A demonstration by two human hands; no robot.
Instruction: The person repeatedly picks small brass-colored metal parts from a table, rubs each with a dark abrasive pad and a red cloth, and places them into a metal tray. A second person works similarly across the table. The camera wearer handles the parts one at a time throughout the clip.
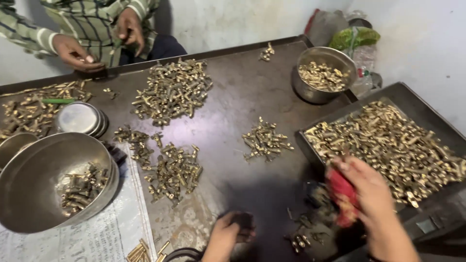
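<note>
At the lower right of the frame, the right hand (361, 194) closed its fingers round a red cloth (342, 194) beside the tray of brass parts (388, 140). The left hand (225, 237) gripped a small dark piece (242, 221). Bowls looked partly filled; several heaps remained on the table (233, 97).

A: Where was there room to move on the table (233, 97)?

B: Bare strip ran down the middle, from the far edge toward the left hand (225, 237). It passed between the big far pile (172, 90) and the small centre pile (266, 140).

A: Left side?

B: Blocked. Large steel bowl (48, 184) and stacked lids (80, 119) sat there, with a scattered pile (170, 170) just beside them.

A: Right side?

B: Tray of brass parts (388, 140) filled it, its near corner touching the right hand (364, 194). Steel pot (323, 75) stood behind the tray. Loose pieces (306, 233) lay between the two hands.

A: Far edge?

B: Another person's hands (77, 53) were over the far-left corner.
</note>
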